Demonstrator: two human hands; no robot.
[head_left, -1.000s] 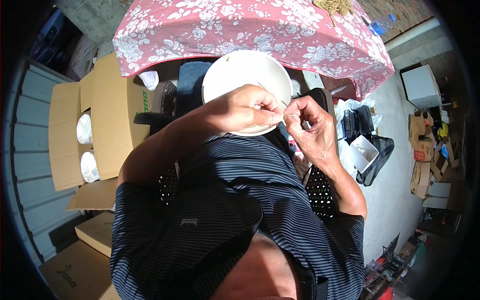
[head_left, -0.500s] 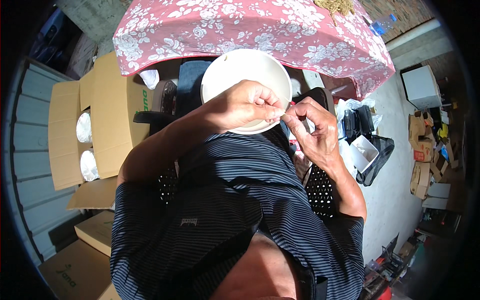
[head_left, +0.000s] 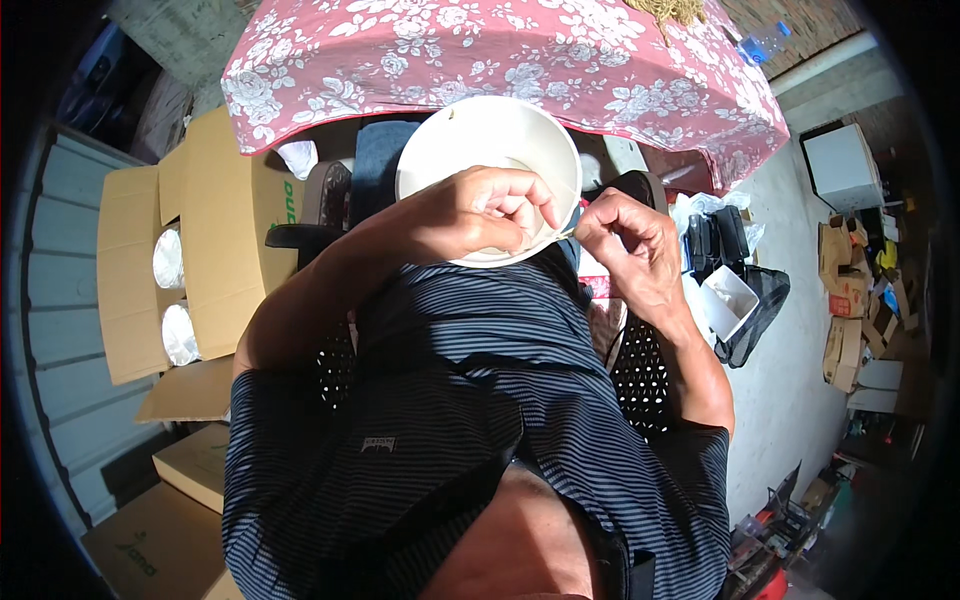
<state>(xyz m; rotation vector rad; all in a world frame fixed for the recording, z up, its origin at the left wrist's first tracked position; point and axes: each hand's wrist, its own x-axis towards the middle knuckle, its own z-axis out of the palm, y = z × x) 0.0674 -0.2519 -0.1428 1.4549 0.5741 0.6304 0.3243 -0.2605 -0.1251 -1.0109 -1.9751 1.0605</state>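
One thin strand [head_left: 566, 234] sits pinched in the right hand [head_left: 640, 255], beside the left hand [head_left: 487, 212], loosely curled over the white bowl [head_left: 495, 135], hold unclear: fiddly fingerwork, seemingly, next needing steadiness.

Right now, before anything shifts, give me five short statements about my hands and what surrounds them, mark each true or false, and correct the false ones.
1. In the picture, the left hand overlaps the white bowl. True.
2. The two hands are clasped together. False: the right hand is apart from the left, with a gap between them.
3. A thin strand shows at the right hand's fingertips. True, though it is too small to identify.
4. The cloth beyond the bowl is plain green. False: the cloth is pink with white flowers.
5. A blue bottle lies inside the bowl. False: the blue bottle is by the cloth's far right edge.
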